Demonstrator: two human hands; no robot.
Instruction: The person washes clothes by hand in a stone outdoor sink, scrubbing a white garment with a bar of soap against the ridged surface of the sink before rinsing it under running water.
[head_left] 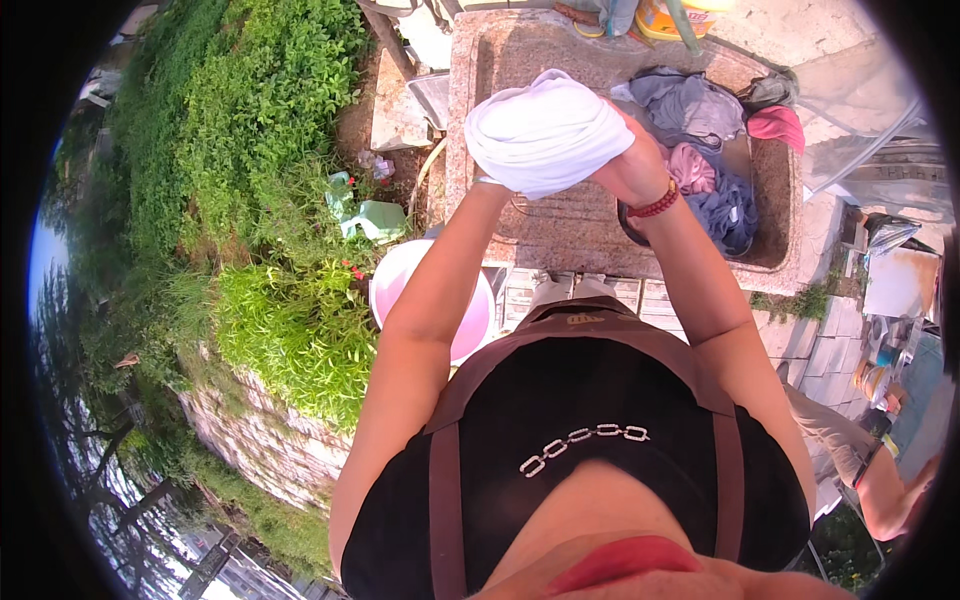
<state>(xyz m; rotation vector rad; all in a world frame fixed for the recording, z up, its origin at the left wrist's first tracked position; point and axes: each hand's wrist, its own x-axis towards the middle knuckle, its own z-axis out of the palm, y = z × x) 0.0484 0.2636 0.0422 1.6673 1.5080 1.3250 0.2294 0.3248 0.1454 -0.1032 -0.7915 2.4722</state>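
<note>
A bundled white cloth is held up between my two hands, above the stone sink. My right hand grips its right side, the fingers partly tucked behind the folds. My left hand goes in under the cloth's left edge, which covers nearly all of it. Wet dark and grey clothes lie heaped in the sink's basin to the right, with a pink cloth among them. Another pink cloth hangs over the basin's right edge.
Left of the sink stands a pink basin, close to my left forearm. A yellow container is at the sink's far edge. Green plants fill the left side. Another person's arm shows at the lower right.
</note>
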